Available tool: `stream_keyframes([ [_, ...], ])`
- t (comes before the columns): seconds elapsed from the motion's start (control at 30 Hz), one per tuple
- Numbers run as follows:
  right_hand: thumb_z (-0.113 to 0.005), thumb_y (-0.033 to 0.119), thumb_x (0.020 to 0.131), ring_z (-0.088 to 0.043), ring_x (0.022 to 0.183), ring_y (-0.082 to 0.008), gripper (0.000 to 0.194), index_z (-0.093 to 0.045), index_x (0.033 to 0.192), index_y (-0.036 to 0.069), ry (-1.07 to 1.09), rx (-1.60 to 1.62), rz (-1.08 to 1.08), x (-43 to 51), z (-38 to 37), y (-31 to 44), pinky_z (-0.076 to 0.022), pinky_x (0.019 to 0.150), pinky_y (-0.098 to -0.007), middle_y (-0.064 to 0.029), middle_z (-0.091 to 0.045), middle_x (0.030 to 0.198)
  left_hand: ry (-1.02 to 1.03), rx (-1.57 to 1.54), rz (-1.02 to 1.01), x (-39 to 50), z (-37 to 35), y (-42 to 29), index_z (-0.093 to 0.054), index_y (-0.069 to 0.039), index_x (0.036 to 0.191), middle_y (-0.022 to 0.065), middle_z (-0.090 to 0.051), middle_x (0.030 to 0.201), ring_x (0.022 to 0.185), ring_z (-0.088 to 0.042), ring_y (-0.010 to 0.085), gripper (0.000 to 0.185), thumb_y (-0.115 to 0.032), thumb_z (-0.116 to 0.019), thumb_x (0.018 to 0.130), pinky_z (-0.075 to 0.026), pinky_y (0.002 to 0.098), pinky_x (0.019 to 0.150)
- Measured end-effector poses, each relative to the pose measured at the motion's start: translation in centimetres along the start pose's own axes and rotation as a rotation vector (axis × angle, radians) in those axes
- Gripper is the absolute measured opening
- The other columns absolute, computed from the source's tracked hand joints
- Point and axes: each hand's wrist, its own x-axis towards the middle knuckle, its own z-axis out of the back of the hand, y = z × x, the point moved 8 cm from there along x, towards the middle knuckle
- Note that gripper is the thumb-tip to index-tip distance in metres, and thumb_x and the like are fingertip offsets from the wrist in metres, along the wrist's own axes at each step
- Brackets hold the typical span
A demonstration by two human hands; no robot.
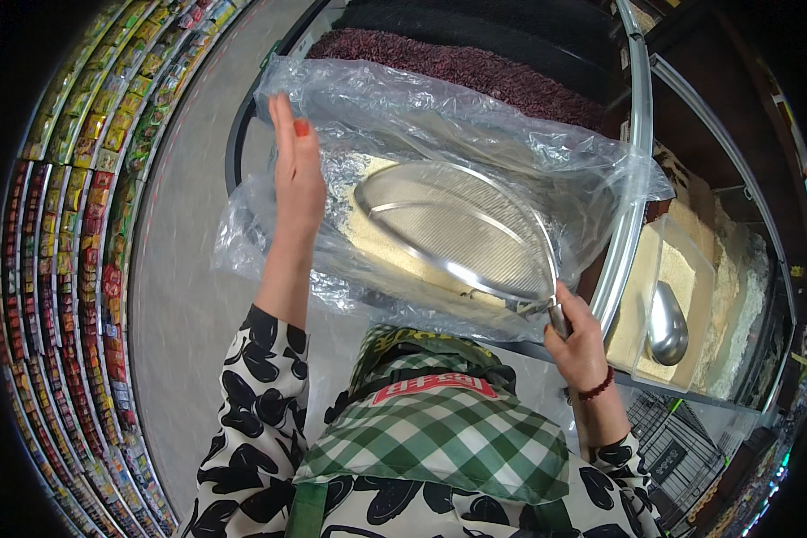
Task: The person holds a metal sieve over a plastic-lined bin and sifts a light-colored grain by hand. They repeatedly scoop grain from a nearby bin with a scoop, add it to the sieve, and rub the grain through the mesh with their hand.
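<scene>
In the head view my right hand [575, 336] grips the handle of a large metal mesh sieve [457, 225]. The sieve lies over pale yellow grain [370, 228] inside a spread clear plastic bag [545, 144]. My left hand [299, 168] is raised at the bag's left side, fingers extended and close together, palm turned towards the sieve. Nothing shows in its grasp; whether it touches the plastic is unclear. Part of the grain is hidden under the sieve and the folds of plastic.
Dark and reddish grain [444, 67] fills bins beyond the bag. At right, past a curved metal rail [635, 155], a clear box [703, 289] holds pale grain and a metal scoop [667, 326]. A wire cart [686, 457] stands lower right; shelves of packaged goods [94, 195] line the left.
</scene>
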Motion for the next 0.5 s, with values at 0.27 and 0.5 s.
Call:
stream_keyframes([
  [0.27,-0.057,-0.009,0.069,-0.056,0.075,-0.0312,0.063,-0.051,0.129,0.009,0.016,-0.158,0.099,0.3,-0.9,2.2,-0.0469,0.070,-0.0350,-0.0152,-0.052,0.087,0.575,0.629,-0.212,2.0,-8.4,-4.9,-0.023,-0.002,0.143,0.0250,-0.016,0.149,0.140,-0.013,0.0353,0.062,-0.043,-0.031,0.098,-0.008,0.0469,0.113],
  [0.5,-0.055,-0.008,0.068,-0.056,0.075,-0.0320,0.064,-0.051,0.129,0.009,0.027,-0.108,0.129,1.0,-0.6,2.2,-0.0467,0.070,-0.0362,-0.0154,-0.051,0.084,0.861,0.616,-0.280,2.8,-12.6,-6.3,-0.033,-0.005,0.140,0.0205,-0.027,0.146,0.138,-0.024,0.0296,0.059,-0.046,-0.028,0.098,-0.018,0.0466,0.112],
])
